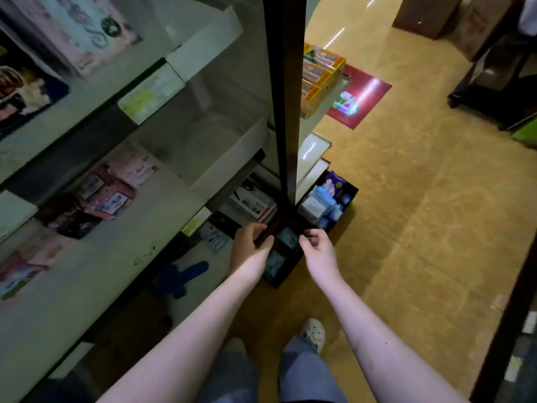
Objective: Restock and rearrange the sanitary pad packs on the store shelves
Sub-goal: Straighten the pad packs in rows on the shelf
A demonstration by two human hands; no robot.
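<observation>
Both bare arms reach down and away from the body, forearms nearly parallel, and the hands meet low at the foot of the dark upright post (286,97) at the end of the shelving. The left hand (251,242) is turned with its thumb towards the right. Its fingers (255,227) are curled over the left edge of a dark pack (287,238) with a blue label, grasping it. The right hand (318,248) comes in from the right with the wrist bent, and its fingertips are bunched in a pinch on the pack's right edge. The blur hides exactly how its fingers lie.

The dark pack sits between the 2 hands, just above the near end of a black bin (290,271) on the floor. A second blue-labelled pack (274,264) lies in the bin below it. The far end of the bin holds blue and purple pad packs (322,199).

To the left, a pale shelf (87,271) carries pink packs (116,193), all blurred. Orange boxes (319,74) are stacked on a far shelf beyond the post, with a red floor sticker (360,97) to their right. A light shoe (313,333) shows near the bottom edge.
</observation>
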